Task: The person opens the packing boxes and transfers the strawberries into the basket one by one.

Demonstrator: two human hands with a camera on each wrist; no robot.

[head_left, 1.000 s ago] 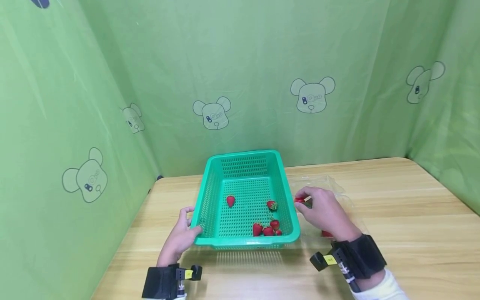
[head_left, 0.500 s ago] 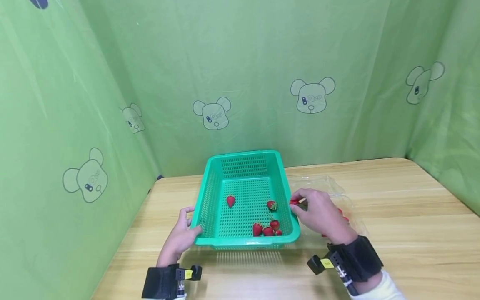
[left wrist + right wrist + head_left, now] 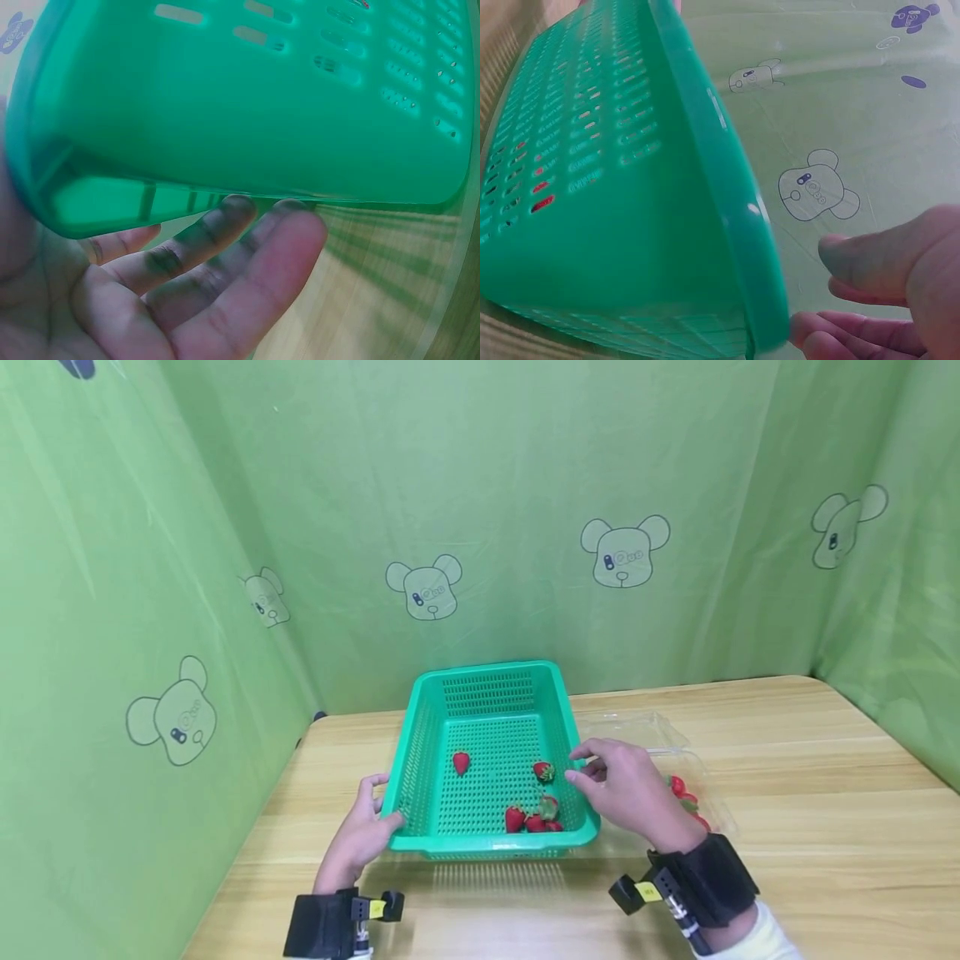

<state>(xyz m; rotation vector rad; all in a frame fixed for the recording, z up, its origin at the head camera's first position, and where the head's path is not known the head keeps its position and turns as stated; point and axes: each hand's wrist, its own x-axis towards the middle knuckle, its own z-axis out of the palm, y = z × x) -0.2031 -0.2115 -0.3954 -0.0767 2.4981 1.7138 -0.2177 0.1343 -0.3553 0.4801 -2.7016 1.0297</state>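
A green slotted plastic basket [image 3: 487, 842] stands on the table with several strawberries in it. One strawberry [image 3: 461, 763] lies alone on the left, while a leafy one [image 3: 548, 808] tops the cluster in the near right corner. My left hand [image 3: 360, 835] holds the basket's left rim near the front, thumb over the edge; the left wrist view shows its fingers [image 3: 277, 277] below the outer wall. Over the right rim hovers my right hand [image 3: 626, 781], with thumb and fingers apart and nothing between them. In the right wrist view, its fingertips are close to the rim.
Right of the basket lies a clear plastic box [image 3: 722, 814], partly hidden by my right hand, with several strawberries [image 3: 681, 789] inside. Its clear lid [image 3: 622, 727] is spread behind it. A green curtain [image 3: 510, 527] encloses the wooden table [image 3: 810, 793] at the back and sides.
My right hand has carried a strawberry left from beside the basket to its rim and let it go; it now lies on the near right cluster. The left hand keeps its place.
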